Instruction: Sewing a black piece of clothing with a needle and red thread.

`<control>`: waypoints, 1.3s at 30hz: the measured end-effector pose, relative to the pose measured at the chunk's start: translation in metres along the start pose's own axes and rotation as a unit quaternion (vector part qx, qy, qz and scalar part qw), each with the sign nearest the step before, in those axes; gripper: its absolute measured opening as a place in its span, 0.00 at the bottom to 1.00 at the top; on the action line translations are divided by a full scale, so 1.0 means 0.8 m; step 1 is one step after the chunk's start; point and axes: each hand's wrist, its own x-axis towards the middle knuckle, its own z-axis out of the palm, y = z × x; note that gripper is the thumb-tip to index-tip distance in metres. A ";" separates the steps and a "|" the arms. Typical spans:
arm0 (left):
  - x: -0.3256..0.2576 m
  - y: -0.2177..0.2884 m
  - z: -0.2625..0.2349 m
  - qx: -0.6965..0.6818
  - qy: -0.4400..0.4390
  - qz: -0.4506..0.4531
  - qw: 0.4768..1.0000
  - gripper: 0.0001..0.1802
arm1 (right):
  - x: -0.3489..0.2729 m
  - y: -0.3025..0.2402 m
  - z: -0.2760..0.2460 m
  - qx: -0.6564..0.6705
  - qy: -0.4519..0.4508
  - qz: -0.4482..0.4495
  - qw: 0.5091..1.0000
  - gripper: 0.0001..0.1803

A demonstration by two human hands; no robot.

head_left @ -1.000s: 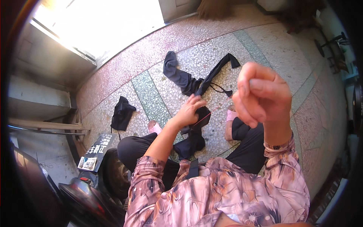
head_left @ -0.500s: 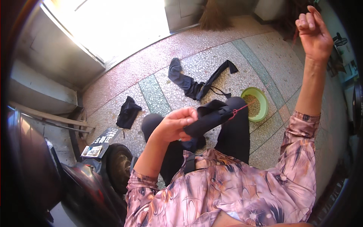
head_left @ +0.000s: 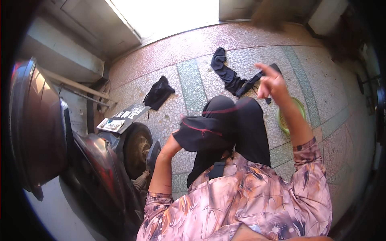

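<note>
By the left hand (head_left: pixel 173 145), fingertips hidden, the edge of a black cloth (head_left: pixel 199 136) is gripped over the left thigh (head_left: pixel 203 162), presumably for steadiness. The right hand (head_left: pixel 275 85) is raised beyond and right of the cloth, forefinger extended, fingers partly spread; whether the red thread (head_left: pixel 225 110), looped from the cloth across the knees (head_left: pixel 250 116), is held cannot be told. Other black garments (head_left: pixel 159 94) lie beyond the cloth, a green bowl (head_left: pixel 302 110) is placed to its right, a scooter (head_left: pixel 100 164) to its left.
</note>
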 end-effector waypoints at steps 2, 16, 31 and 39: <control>-0.005 0.008 0.009 -0.024 0.002 0.052 0.998 0.17 | -0.014 0.031 0.042 0.023 -0.074 0.025 0.997 0.18; -0.035 0.062 0.035 -0.206 -0.114 0.088 0.968 0.32 | -0.079 0.081 0.117 -0.384 -0.253 -0.147 0.876 0.16; 0.012 0.055 0.090 -0.260 0.008 0.058 0.964 0.25 | -0.020 0.082 0.104 -0.432 -0.182 -0.206 0.859 0.12; 0.006 0.055 0.097 -0.268 0.016 0.099 0.958 0.19 | -0.037 0.041 0.119 -0.291 -0.026 -0.209 0.933 0.09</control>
